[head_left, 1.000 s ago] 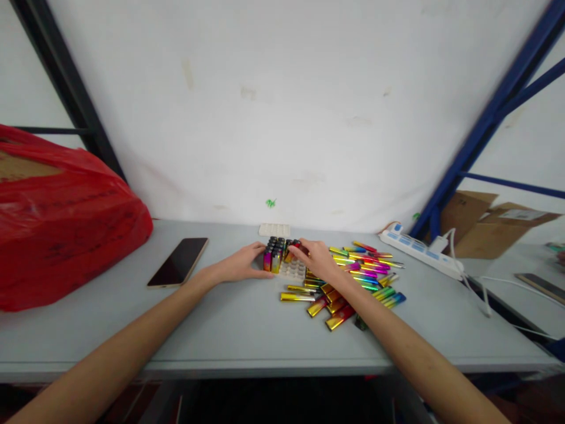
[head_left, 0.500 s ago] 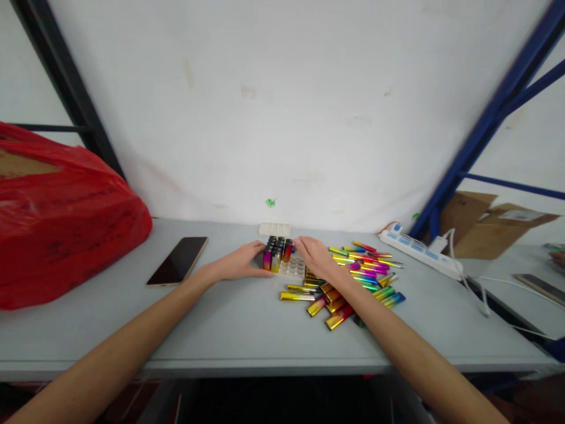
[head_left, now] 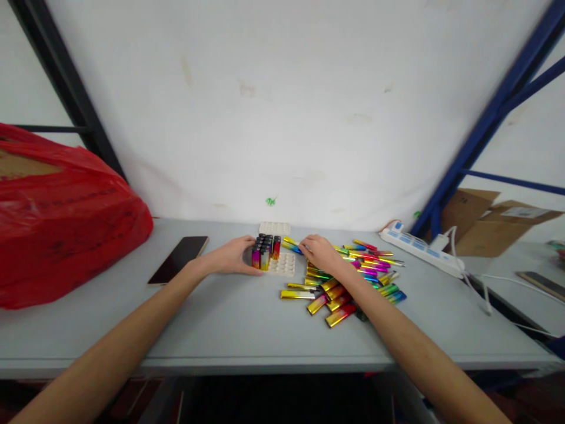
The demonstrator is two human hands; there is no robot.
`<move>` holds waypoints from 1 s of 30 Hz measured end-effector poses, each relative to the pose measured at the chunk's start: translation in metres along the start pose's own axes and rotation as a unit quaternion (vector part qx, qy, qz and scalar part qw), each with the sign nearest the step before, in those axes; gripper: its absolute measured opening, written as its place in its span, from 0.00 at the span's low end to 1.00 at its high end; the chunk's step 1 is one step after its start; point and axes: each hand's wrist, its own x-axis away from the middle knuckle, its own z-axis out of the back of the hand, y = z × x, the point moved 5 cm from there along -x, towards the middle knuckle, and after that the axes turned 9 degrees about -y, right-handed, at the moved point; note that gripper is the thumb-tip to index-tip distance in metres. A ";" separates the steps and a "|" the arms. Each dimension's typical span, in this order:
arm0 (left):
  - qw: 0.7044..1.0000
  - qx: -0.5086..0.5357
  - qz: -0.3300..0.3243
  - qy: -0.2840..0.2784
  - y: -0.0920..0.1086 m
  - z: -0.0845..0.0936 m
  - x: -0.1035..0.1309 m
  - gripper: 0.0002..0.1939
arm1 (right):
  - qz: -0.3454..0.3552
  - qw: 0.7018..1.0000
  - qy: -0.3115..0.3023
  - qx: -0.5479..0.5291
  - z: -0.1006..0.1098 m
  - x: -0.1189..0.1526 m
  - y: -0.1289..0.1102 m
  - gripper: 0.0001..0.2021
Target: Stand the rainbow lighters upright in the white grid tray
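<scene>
Several metallic lighters with black tops stand upright, packed together in the left part of a white tray with holes. My left hand curves around the left end of this group, thumb at the front and fingers behind, gripping the tray with its lighters. To the right, my right hand has its fingertips closed on the end of a yellow-and-blue lighter, which lies tilted and points left, just behind the tray. Under and beside my right forearm spreads a loose pile of shiny coloured lighters, partly hidden by the arm.
Another white tray lies by the wall. A dark phone and a red plastic bag are on the left of the grey table. At the right are a white power strip with cables and a cardboard box.
My left hand and the tray with its upright lighters have shifted a little left. My right hand has moved slightly right, away from the tray, and the yellow-and-blue lighter now shows at its fingertips.
</scene>
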 end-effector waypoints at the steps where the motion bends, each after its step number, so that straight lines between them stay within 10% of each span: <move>1: 1.000 -0.005 0.004 -0.004 0.000 -0.001 0.000 0.43 | -0.001 1.000 0.007 0.000 0.000 0.000 0.001 0.16; 12: 0.999 -0.018 0.016 -0.027 0.005 -0.001 0.001 0.42 | -0.067 0.996 -0.053 -0.004 -0.003 -0.003 0.003 0.10; 21: 1.000 -0.028 0.010 -0.003 0.013 -0.006 -0.001 0.38 | -0.103 0.979 0.106 -0.139 0.017 0.003 0.017 0.13; 30: 0.999 0.007 -0.022 0.037 0.018 -0.024 -0.010 0.39 | -0.060 0.828 0.196 -0.522 0.024 0.003 0.019 0.22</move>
